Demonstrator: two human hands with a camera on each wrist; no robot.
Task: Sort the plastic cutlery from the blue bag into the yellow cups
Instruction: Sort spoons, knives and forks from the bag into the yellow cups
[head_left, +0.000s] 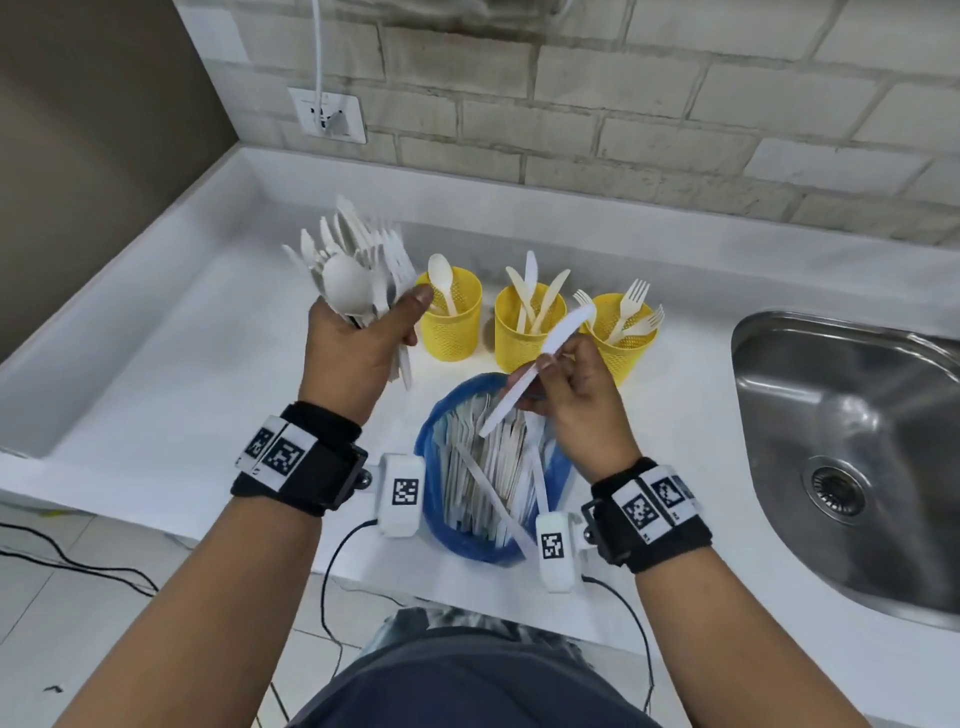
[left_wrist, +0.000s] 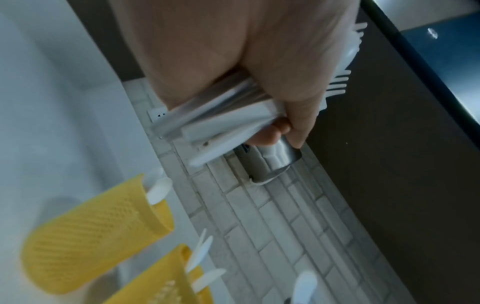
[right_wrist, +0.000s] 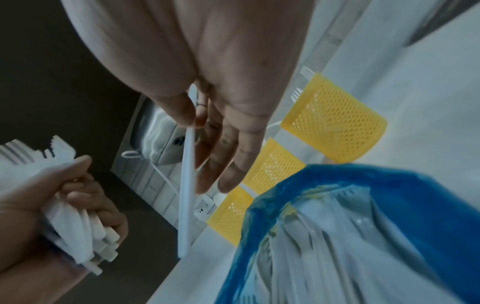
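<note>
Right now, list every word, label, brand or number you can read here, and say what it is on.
No readable words, brands or numbers in any view.
Wrist bands: black-and-white square code patterns, no letters.
White wrist units: the same kind of code square.
Yellow cups, blue bag, cutlery: unmarked.

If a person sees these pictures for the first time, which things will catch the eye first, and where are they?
First come the three yellow cups in a row on the white counter, holding spoons, knives and forks apart. In front of them stands the blue bag, full of white cutlery. The left hand grips a thick bundle of cutlery above the counter, and the right hand pinches one white knife over the bag.
</note>
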